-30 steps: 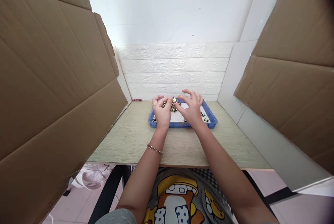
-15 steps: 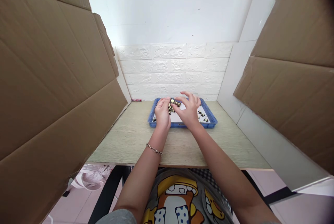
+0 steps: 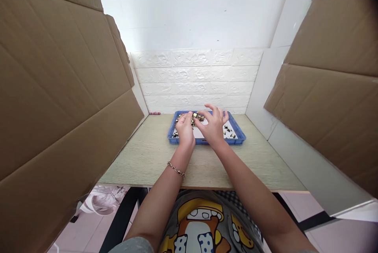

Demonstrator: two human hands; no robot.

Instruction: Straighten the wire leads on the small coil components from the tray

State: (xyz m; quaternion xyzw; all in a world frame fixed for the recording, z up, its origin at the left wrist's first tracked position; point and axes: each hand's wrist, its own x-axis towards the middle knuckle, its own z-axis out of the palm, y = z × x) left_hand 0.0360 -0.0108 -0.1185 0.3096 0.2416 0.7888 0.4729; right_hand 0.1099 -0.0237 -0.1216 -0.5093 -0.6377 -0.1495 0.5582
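Observation:
Over a blue tray (image 3: 242, 137), my left hand (image 3: 186, 129) is closed, its thumb and fingers pinching a small yellow-and-black part (image 3: 195, 115) that looks like a little coil or transformer. My right hand (image 3: 214, 125) meets it from the right, its thumb and forefinger curved around the same part while the other fingers are raised and spread. Exactly where the fingertips touch the part is too small to make out. Behind and below the hands lies a pile of similar parts (image 3: 201, 118), partly hidden. A few more loose parts (image 3: 228, 128) lie on white paper at the tray's right.
The tray stands on a pale wooden table (image 3: 147, 154) against a white brick-pattern wall (image 3: 195, 74). Cardboard panels rise at the left (image 3: 59, 87) and right (image 3: 330, 99). A small red-and-white tube (image 3: 154, 113) lies at the back left.
My left hand has shifted slightly right and its wrist has turned a little, uncovering some parts at the tray's left. My right hand has barely moved.

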